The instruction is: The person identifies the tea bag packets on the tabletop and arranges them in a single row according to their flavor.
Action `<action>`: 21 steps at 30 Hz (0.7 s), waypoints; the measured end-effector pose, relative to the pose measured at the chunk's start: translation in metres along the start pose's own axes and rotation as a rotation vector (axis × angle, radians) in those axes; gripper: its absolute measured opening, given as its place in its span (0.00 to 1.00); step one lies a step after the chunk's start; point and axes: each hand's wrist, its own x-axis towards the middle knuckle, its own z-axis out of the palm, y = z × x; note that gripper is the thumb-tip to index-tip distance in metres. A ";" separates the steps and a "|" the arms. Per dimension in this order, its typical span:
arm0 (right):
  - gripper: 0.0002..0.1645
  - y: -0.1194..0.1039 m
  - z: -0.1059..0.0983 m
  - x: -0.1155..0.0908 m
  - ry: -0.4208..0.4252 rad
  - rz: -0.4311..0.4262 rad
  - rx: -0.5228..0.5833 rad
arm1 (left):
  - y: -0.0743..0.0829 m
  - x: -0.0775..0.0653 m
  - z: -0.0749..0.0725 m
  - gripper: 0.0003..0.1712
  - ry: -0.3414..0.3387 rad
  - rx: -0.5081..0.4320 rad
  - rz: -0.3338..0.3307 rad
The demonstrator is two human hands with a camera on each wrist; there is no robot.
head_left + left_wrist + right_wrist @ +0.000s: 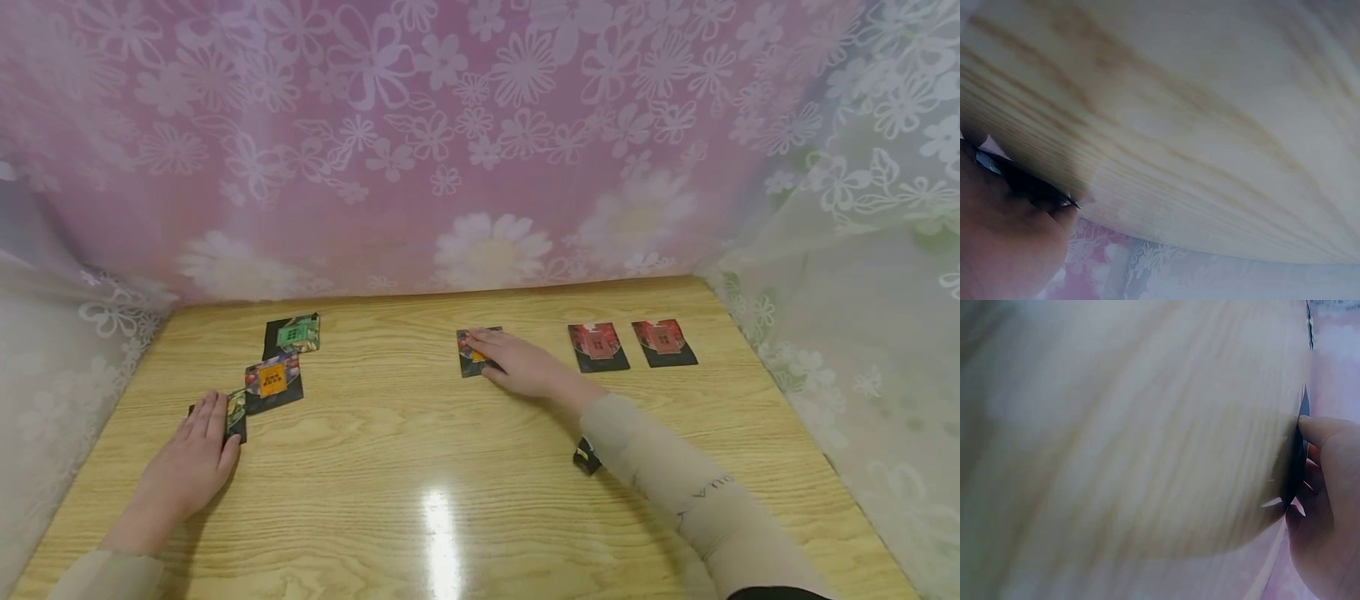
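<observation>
At the left of the table, in the head view, my left hand (191, 462) rests with its fingers laid out over a flat black-and-green packet (237, 410), covering most of it. Just beyond lies a dark packet with an orange label (272, 379), and behind that a packet with a green label (294, 335). Near the middle back, my right hand (521, 364) lies with extended fingers on another orange-labelled packet (469, 343). The left wrist view shows the packet's dark edge (1029, 181) under the fingers. In the right wrist view the thumb touches a dark packet edge (1298, 459).
Two red-labelled packets, one nearer (598, 347) and one farther right (664, 342), lie at the back right. A small black item (585, 457) is partly hidden by my right sleeve. Floral curtains (487, 167) border the wooden table (360, 467) at the back and sides.
</observation>
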 end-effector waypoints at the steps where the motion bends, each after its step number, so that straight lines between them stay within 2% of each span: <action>1: 0.38 0.003 0.000 -0.003 0.003 0.008 0.007 | 0.000 0.000 0.000 0.41 0.002 0.000 0.001; 11: 0.38 0.024 -0.001 -0.025 0.042 0.025 0.031 | -0.001 -0.001 0.002 0.41 0.021 0.003 0.010; 21: 0.37 0.032 -0.004 -0.041 0.047 0.076 0.066 | 0.000 0.000 -0.001 0.42 -0.010 -0.003 -0.006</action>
